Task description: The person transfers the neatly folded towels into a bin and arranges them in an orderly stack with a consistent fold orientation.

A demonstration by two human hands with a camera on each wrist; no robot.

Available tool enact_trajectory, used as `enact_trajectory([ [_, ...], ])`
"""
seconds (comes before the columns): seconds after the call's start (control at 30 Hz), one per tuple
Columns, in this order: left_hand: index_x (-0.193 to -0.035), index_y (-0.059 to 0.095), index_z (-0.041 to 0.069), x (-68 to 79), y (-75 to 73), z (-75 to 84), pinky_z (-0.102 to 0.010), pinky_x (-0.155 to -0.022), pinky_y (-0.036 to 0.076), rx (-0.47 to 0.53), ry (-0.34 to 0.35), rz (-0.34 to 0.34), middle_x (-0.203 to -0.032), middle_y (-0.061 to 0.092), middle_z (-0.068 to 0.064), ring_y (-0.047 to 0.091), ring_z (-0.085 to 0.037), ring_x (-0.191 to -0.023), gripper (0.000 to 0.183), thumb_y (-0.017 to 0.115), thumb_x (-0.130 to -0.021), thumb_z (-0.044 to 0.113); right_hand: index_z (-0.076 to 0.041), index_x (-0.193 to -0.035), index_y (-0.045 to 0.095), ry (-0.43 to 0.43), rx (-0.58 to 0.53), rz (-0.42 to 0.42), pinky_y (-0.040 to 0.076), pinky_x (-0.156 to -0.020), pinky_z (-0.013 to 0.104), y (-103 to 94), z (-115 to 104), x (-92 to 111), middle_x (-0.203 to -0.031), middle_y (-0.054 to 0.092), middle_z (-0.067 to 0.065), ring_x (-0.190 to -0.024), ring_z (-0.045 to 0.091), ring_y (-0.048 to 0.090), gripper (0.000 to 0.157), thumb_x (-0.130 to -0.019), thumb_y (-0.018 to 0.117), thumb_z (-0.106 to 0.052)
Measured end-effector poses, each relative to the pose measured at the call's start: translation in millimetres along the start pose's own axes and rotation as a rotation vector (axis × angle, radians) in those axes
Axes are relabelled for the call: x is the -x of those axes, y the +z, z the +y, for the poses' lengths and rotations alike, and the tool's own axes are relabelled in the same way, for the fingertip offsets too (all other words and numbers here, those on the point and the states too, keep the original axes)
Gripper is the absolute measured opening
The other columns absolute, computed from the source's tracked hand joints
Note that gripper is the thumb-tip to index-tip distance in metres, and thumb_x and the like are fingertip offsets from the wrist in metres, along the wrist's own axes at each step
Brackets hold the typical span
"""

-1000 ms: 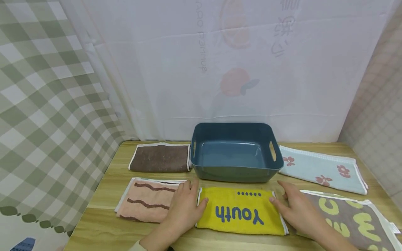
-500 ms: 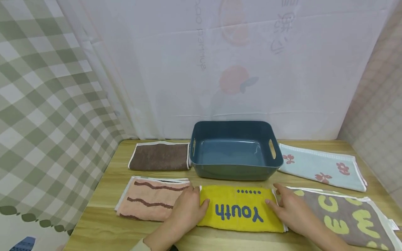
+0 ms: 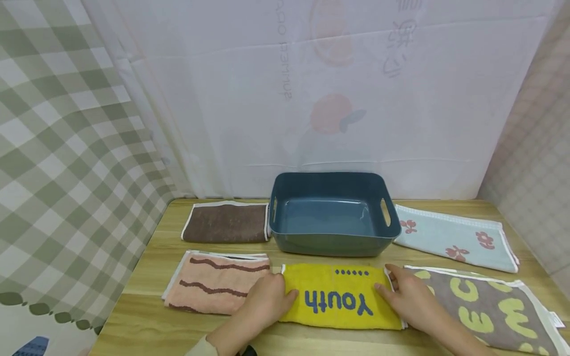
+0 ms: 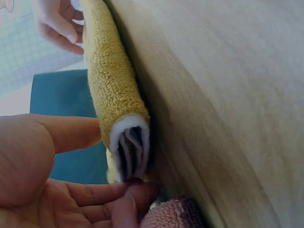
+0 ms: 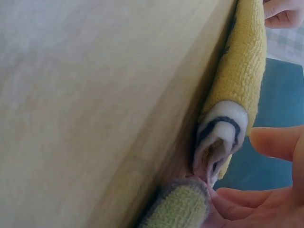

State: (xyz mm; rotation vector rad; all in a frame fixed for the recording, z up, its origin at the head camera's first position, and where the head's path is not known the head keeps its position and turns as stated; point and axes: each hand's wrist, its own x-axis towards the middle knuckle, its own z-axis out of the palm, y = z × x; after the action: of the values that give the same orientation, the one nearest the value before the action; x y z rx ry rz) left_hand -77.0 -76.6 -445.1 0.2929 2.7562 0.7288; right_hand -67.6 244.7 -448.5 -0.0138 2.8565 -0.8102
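Note:
A folded yellow towel (image 3: pixel 338 316) with the blue word "Youth" lies flat on the wooden table, in front of the blue-green bin. At its left end, my left hand (image 3: pixel 266 299) pinches it, thumb on top and fingers at the lower edge. My right hand (image 3: pixel 407 296) holds the opposite end the same way, its thumb over the top face. The left wrist view shows the towel's layered end (image 4: pixel 130 147) between thumb and fingers. In the right wrist view, fingertips (image 5: pixel 221 204) reach under the rolled white hem, next to a grey-green towel's edge (image 5: pixel 183 204).
The bin (image 3: pixel 331 244) stands at the back middle. Left of it lies a brown towel (image 3: pixel 227 223), with a pink striped towel (image 3: pixel 213 284) nearer. On the right are a light blue flowered towel (image 3: pixel 445 235) and a grey lettered towel (image 3: pixel 494 309). A white curtain (image 3: pixel 222 99) hangs behind.
Both hands have closed in on the yellow towel's ends, and their fingers have gone from lying alongside to tucking under the edges. The towel stays in place.

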Motion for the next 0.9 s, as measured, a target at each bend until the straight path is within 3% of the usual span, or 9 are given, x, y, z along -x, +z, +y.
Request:
enact_trajectory([
  [0.27, -0.082, 0.064, -0.002, -6.5, -6.4, -1.0, -0.030, -0.047, 0.043, 0.247, -0.045, -0.057, -0.064, 0.051, -0.006, 0.050, -0.019, -0.051, 0.029, 0.080, -0.092, 0.020, 0.020, -0.145, 0.043, 0.092, -0.177, -0.046, 0.058, -0.089, 0.051, -5.7, 2.5, -0.6, -0.118, 0.068, 0.022, -0.105, 0.033, 0.068, 0.072, -0.099, 0.072, -0.027],
  [0.43, -0.082, 0.055, 0.003, -6.9, -7.4, -2.2, -0.029, -0.052, 0.040, 0.332, -0.012, -0.028, -0.067, 0.046, -0.003, 0.044, -0.017, -0.057, 0.021, 0.074, -0.091, 0.008, 0.020, -0.145, 0.042, 0.113, -0.248, -0.057, 0.058, -0.090, 0.050, -7.5, 4.1, -0.2, -0.118, 0.066, 0.023, -0.107, 0.035, 0.069, 0.069, -0.100, 0.071, -0.025],
  [0.57, -0.088, 0.055, 0.000, -4.6, -5.1, -1.0, -0.029, -0.056, 0.042, 0.402, 0.022, 0.000, -0.073, 0.050, -0.005, 0.047, -0.019, -0.063, 0.016, 0.071, -0.087, -0.001, 0.019, -0.144, 0.045, 0.119, -0.261, -0.050, 0.057, -0.089, 0.049, -7.4, 4.1, -0.6, -0.118, 0.066, 0.021, -0.105, 0.033, 0.069, 0.068, -0.100, 0.071, -0.025],
  [0.77, -0.104, 0.056, -0.005, -2.9, -4.5, -2.0, -0.030, -0.060, 0.048, 0.543, -0.046, -0.004, -0.083, 0.064, -0.009, 0.057, -0.019, -0.069, 0.026, 0.074, -0.086, -0.002, 0.019, -0.144, 0.045, 0.152, -0.315, -0.064, 0.057, -0.092, 0.048, -5.9, 4.3, -2.2, -0.121, 0.065, 0.025, -0.109, 0.034, 0.068, 0.067, -0.099, 0.072, -0.022],
  [0.9, -0.121, 0.052, -0.012, -4.4, -5.5, -5.2, -0.034, -0.065, 0.056, 0.710, -0.095, -0.040, -0.094, 0.068, -0.015, 0.067, -0.022, -0.079, 0.042, 0.075, -0.088, -0.002, 0.021, -0.143, 0.046, 0.222, -0.484, -0.093, 0.060, -0.087, 0.041, -4.9, 5.0, -1.7, -0.125, 0.067, 0.028, -0.107, 0.029, 0.070, 0.062, -0.100, 0.070, -0.017],
])
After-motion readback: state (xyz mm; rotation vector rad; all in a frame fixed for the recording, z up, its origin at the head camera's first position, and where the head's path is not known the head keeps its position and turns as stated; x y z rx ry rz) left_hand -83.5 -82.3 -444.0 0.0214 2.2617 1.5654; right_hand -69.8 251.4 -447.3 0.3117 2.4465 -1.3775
